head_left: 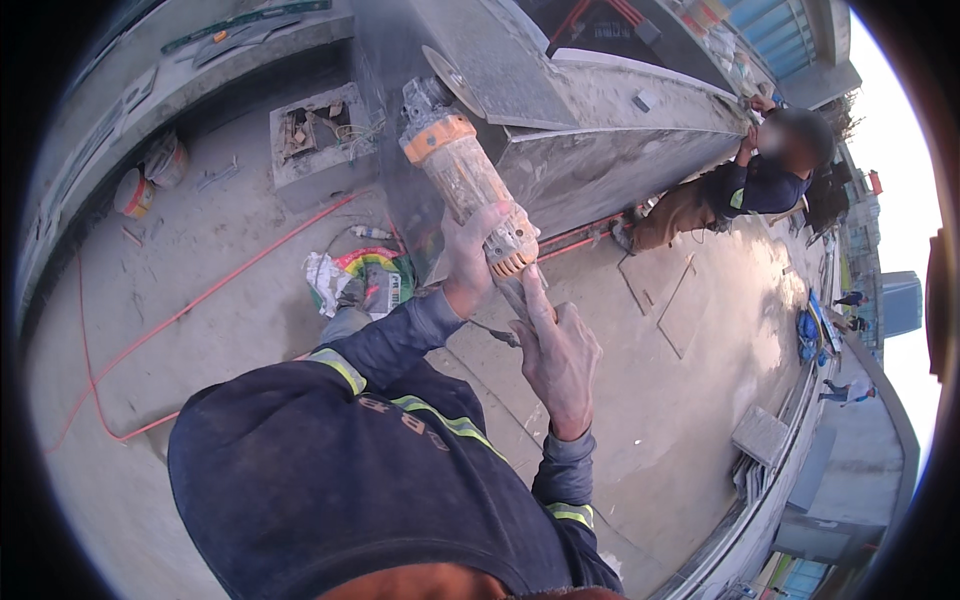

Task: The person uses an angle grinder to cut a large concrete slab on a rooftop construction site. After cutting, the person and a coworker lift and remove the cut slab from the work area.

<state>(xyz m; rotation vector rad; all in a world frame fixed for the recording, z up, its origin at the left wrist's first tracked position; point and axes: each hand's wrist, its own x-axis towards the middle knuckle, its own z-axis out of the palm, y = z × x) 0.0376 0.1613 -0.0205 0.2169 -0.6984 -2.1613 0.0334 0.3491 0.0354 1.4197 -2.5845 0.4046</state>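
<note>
A dusty angle grinder [465, 175] with orange bands is held up in front of me, its round disc [452, 82] at the far end. Beside the disc stands the edge of a grey stone slab [480, 60]; whether they touch I cannot tell. My left hand [470, 250] is wrapped round the rear of the grinder's body. Just behind it, my right hand [562, 365] is closed at the tail end, with its index finger stretched up to the housing. A grey cord [512, 297] seems to run from the grinder into those fingers, mostly hidden by them.
A stone-clad block [600, 165] extends right, where another person [750, 185] leans on its top. Red hose [215, 285] crosses the floor at left. A colourful sack [375, 275] lies by my left arm. Buckets [135, 193] and a square box of scraps [322, 135] stand farther left.
</note>
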